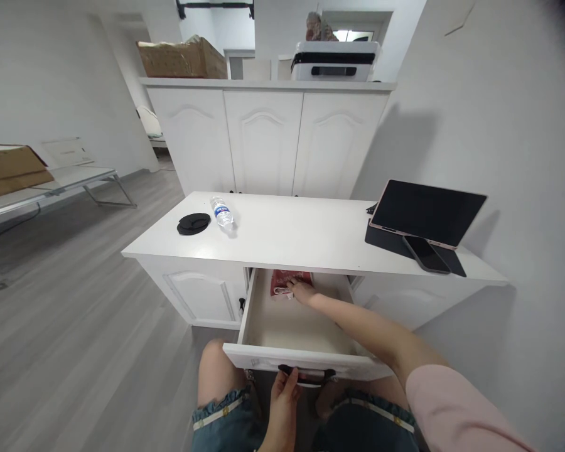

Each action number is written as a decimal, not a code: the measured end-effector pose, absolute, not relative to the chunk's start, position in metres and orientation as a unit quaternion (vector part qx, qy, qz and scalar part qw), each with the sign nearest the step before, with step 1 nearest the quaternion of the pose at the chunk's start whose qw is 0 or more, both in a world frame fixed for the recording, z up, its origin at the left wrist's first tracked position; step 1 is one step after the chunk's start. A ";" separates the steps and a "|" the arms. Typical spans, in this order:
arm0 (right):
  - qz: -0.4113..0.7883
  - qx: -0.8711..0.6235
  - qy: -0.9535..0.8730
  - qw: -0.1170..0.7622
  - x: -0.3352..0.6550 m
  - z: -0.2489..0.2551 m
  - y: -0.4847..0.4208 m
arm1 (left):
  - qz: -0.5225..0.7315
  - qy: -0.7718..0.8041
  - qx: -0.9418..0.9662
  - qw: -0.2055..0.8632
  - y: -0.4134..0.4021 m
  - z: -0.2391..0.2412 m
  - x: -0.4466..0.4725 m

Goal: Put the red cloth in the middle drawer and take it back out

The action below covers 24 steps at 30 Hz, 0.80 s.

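A white drawer [263, 326] stands pulled out from under a white cabinet top [301, 235]. My left hand [285, 384] is closed round the drawer's black handle [311, 375] at the front. My right hand [301, 291] reaches deep into the drawer, its fingers curled on a red packet [286, 280] lying at the back, half under the cabinet top. My knees, in denim shorts, sit below the drawer.
On the cabinet top lie a black round lid [193, 223], a plastic water bottle [223, 213] on its side, a propped tablet [426, 212] and a phone [426, 254]. A taller white cupboard [263, 141] stands behind. A folding bench [51, 185] with a cardboard box stands left.
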State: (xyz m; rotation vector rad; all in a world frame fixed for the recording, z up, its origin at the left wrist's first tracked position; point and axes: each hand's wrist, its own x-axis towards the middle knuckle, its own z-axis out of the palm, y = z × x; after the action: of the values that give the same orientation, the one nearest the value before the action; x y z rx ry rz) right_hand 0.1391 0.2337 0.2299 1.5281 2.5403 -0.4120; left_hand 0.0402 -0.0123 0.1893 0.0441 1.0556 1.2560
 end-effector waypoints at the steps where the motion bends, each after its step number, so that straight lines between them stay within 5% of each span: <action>1: -0.138 0.514 0.844 0.075 0.144 0.230 0.233 | 0.559 0.475 0.022 0.679 -0.012 0.187 0.041; 12: -0.141 0.592 0.787 0.106 0.195 0.221 0.228 | 0.574 0.483 0.026 0.661 -0.011 0.178 0.045; 24: -0.151 0.606 0.746 0.233 0.202 0.228 0.208 | 0.576 0.456 0.018 0.678 -0.010 0.183 0.041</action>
State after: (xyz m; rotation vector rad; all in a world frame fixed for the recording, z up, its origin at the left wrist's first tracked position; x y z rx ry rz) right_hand 0.2022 0.2083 0.2279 1.6639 2.0480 -0.4143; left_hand 0.0410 -0.0104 0.1832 0.0399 1.0240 1.2943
